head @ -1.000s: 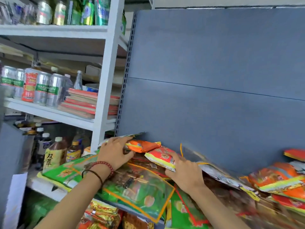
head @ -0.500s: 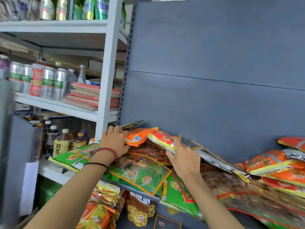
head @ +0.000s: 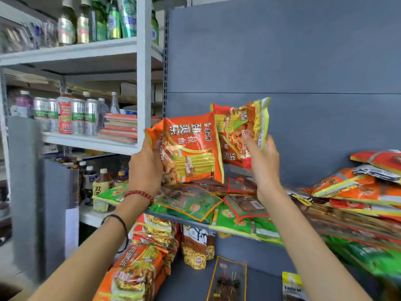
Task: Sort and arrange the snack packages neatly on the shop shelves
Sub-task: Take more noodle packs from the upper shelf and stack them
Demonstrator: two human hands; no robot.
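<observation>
Hands (head: 145,168) (head: 264,168) grip overlapping orange packets (head: 193,146) (head: 240,120) — rear one part-hidden

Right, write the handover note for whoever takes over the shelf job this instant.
Left hand grips an orange snack packet by its left edge, upright above the shelf.
Right hand pinches a red-and-yellow packet, partly behind it.
On the shelf, green packets and orange packets lie mixed and overlapping.
Done: stacked orange packs on the lower level look grouped.
Left: place both held packets, then sort the pile.
</observation>
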